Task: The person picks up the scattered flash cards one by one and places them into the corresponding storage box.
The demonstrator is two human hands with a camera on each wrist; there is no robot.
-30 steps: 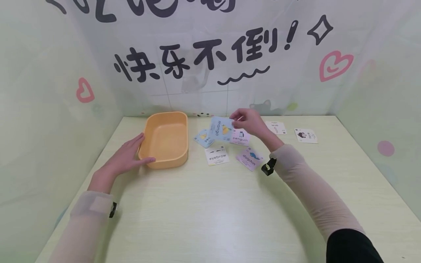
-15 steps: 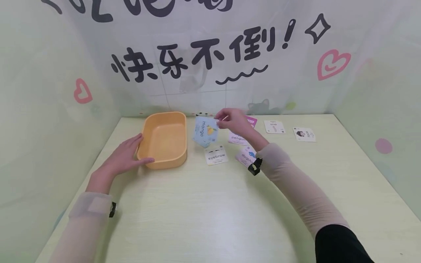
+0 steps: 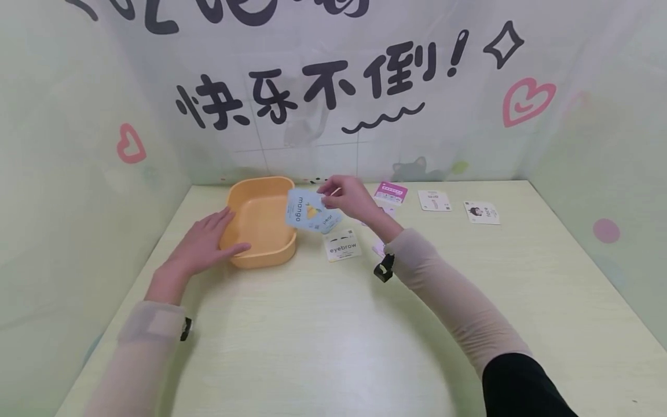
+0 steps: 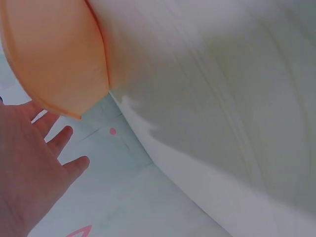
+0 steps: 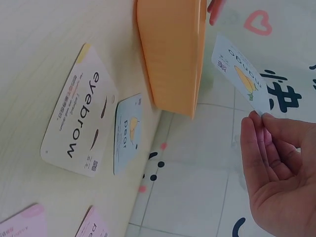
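In the head view my right hand (image 3: 346,197) pinches a blue mango card (image 3: 303,209) by one edge, between thumb and fingertips. The card is raised and overlaps the right rim of an orange plastic bin (image 3: 263,255). The right wrist view shows the mango card (image 5: 240,74) tilted above the bin's wall (image 5: 173,59). On the table under it lies a blue pear card (image 5: 128,131), beside a white eyebrow card (image 5: 79,116). My left hand (image 3: 200,246) rests at the bin's left side, fingers extended along the rim and thumb over the front corner.
Right of the eyebrow card, purple cards (image 3: 391,192) lie partly hidden behind my right arm. Farther right are a white arm card (image 3: 435,201) and a white face card (image 3: 482,212). A printed cloth (image 3: 307,127) hangs at the table's back edge.
My right hand has carried the mango card leftward, from over the penguin card, past the pear card, to the bin's right rim. My left hand has stayed at the bin, shifting slightly.
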